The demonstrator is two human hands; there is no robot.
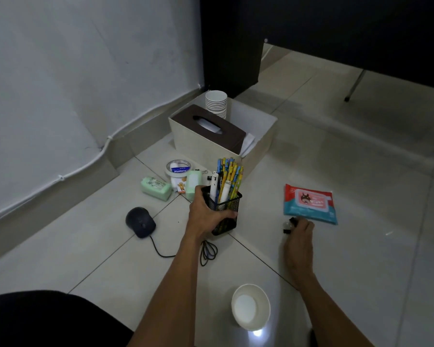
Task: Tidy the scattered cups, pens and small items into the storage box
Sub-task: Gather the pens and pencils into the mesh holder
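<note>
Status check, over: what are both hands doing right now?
Left hand grips mesh pen holder. Right hand curls on small black clips. Storage box ahead, half full. Mouse cable coiled near holder.

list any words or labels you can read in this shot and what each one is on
"Plesterin": on the blue label in the tape roll.
Wipes pack: there is print around the cartoon on its lid, too blurred to read.
Green tissue packs: faint print, too small to read.
Patterned pencils in the pen holder: no readable text.
</note>
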